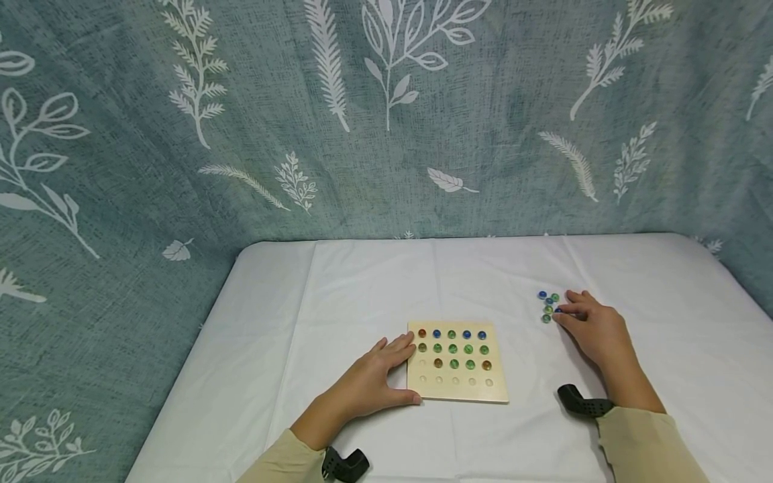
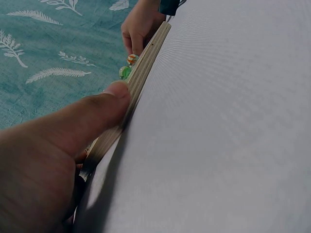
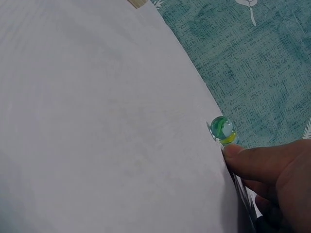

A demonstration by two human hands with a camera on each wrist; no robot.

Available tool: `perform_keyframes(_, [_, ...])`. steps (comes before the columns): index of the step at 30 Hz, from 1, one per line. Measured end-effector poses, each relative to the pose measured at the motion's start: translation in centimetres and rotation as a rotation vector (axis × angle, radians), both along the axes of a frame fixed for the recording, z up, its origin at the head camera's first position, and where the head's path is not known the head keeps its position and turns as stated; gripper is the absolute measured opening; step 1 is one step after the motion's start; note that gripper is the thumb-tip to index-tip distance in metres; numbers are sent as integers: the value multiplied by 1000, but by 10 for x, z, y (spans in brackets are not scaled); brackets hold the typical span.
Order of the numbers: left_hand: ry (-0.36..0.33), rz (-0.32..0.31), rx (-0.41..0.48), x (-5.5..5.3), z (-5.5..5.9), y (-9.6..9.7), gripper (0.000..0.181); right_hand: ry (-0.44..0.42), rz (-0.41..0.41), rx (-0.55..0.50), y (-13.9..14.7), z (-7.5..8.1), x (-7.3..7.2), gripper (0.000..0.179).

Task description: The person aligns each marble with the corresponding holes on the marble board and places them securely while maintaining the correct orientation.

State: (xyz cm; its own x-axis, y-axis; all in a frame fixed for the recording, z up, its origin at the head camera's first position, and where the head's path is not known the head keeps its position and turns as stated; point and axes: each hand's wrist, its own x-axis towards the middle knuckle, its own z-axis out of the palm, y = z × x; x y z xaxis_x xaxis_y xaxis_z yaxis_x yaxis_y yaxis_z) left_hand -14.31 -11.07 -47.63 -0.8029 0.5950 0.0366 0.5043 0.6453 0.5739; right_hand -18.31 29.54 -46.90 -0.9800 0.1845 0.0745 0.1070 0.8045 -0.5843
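A pale wooden board (image 1: 459, 392) with rows of round hollows lies flat on the white cloth. Coloured glass marbles sit in its two far rows and in most of the third; the nearest row's hollows are bare. My left hand (image 1: 373, 379) steadies the board's left side, thumb along the near edge (image 2: 127, 104) and fingertips at the far left corner. To the right, my right hand (image 1: 598, 332) pinches a dark blue marble (image 1: 558, 310) between thumb and index finger, beside several loose marbles (image 1: 548, 309). A green-swirled marble (image 3: 221, 127) shows just past the right thumb.
White cloth (image 1: 338, 288) covers the table, with faint fold lines. A teal curtain (image 1: 260, 121) printed with white leaves hangs behind and at the sides. Black wrist devices (image 1: 584, 402) are worn at both sleeves.
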Motion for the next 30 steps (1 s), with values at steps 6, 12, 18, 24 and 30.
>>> perform_keyframes(6, [-21, 1, 5, 1, 2, 1, 91, -11, 13, 29, 1, 0, 1, 40])
perform_keyframes(12, [-22, 4, 5, 1, 2, 1, 90, -26, 29, 76, 1, 1, 2, 39])
perform_keyframes(18, [-22, 10, 2, 1, 2, 1, 90, -20, 7, 64, 0, 2, 3, 35])
perform_keyframes(24, [-16, 9, -1, 1, 3, 1, 90, -21, -16, 27, 0, 0, 4, 37])
perform_keyframes(30, [-7, 0, 0, 0, 1, 0, 91, -36, -35, -38, 0, 2, 4, 40])
